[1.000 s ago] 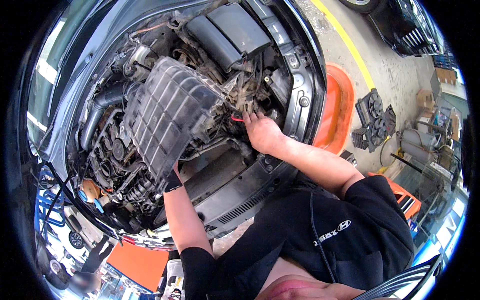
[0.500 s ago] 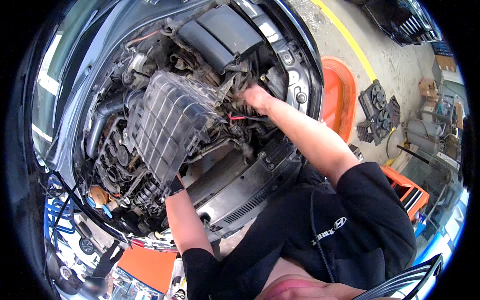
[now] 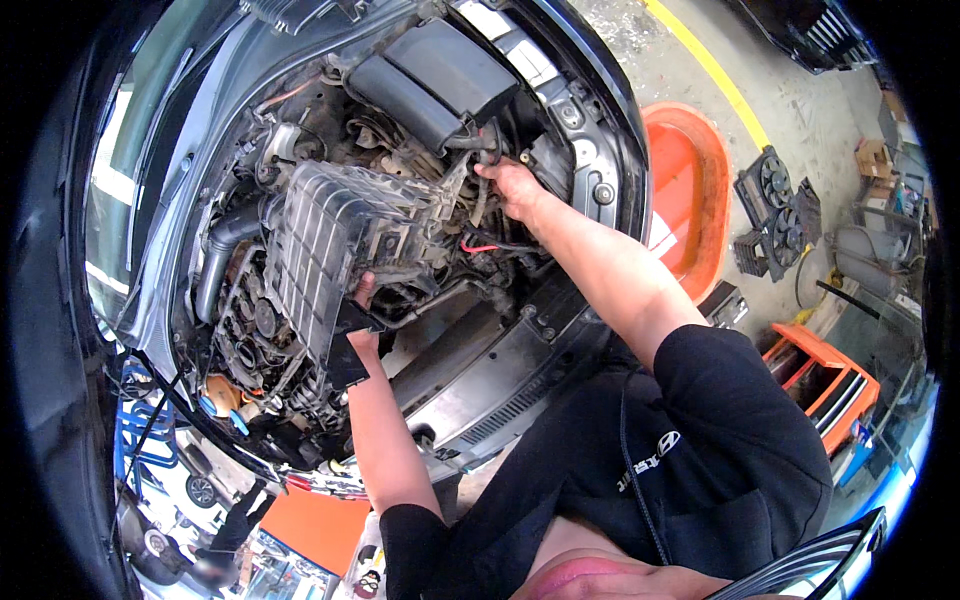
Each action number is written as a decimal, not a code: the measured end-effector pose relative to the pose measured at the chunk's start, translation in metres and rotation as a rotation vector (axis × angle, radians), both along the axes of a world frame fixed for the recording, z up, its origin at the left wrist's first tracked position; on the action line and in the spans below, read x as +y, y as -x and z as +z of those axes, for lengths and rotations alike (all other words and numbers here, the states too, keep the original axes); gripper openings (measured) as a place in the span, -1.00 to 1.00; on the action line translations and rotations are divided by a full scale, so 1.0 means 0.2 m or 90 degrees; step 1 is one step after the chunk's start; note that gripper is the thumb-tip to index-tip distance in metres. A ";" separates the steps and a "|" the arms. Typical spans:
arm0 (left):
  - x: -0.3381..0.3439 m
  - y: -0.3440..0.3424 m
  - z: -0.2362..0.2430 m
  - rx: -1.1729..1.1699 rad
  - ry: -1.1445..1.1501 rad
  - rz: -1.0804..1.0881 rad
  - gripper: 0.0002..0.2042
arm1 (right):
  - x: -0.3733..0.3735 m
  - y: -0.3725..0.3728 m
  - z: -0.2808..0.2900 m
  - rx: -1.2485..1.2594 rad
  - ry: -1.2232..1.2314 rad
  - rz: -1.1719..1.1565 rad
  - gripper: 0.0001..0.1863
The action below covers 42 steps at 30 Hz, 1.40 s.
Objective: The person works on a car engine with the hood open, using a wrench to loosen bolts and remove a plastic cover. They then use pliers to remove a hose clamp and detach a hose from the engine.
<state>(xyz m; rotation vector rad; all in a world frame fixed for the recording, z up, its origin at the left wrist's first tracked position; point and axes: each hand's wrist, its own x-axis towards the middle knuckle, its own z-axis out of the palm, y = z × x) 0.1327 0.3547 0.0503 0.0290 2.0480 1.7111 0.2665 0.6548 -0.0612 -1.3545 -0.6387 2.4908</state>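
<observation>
My left hand (image 3: 364,312) grips a ribbed grey-black plastic tray (image 3: 315,230), which is tilted over the engine (image 3: 262,345); part of the hand is behind it. My right hand (image 3: 505,185) has its fingers closed around a grimy bracket (image 3: 461,182) at the tray's far right end, just below a black lidded box (image 3: 430,85). A red cable (image 3: 478,247) runs below that hand. A black corrugated hose (image 3: 228,240) lies left of the tray.
The car's front panel (image 3: 595,160) rims the bay. Right of it are an orange tub (image 3: 690,195), a twin-fan unit (image 3: 775,210) and an orange tool cart (image 3: 820,385). Another person (image 3: 230,530), in dark clothing, is at lower left, near an orange-topped surface (image 3: 315,525).
My right hand has moved up and further into the bay, from beside the red cable to the bracket. The tray has tilted, and more of my left hand shows under it.
</observation>
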 end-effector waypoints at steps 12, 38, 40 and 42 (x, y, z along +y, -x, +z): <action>0.15 0.31 0.22 0.178 0.304 -0.306 -0.14 | -0.07 -0.03 -0.12 0.054 -0.054 0.002 -0.83; 0.11 0.34 0.24 0.100 0.142 -0.207 -0.35 | -0.01 0.19 -0.66 -0.136 -0.066 0.171 -0.55; 0.20 0.30 0.24 0.103 0.119 -0.210 -0.41 | 0.04 0.17 -0.90 -0.141 -0.171 0.228 -0.46; 0.28 0.29 0.15 0.095 0.107 -0.220 -0.41 | 0.11 0.08 -1.14 -0.265 -0.510 0.435 -0.44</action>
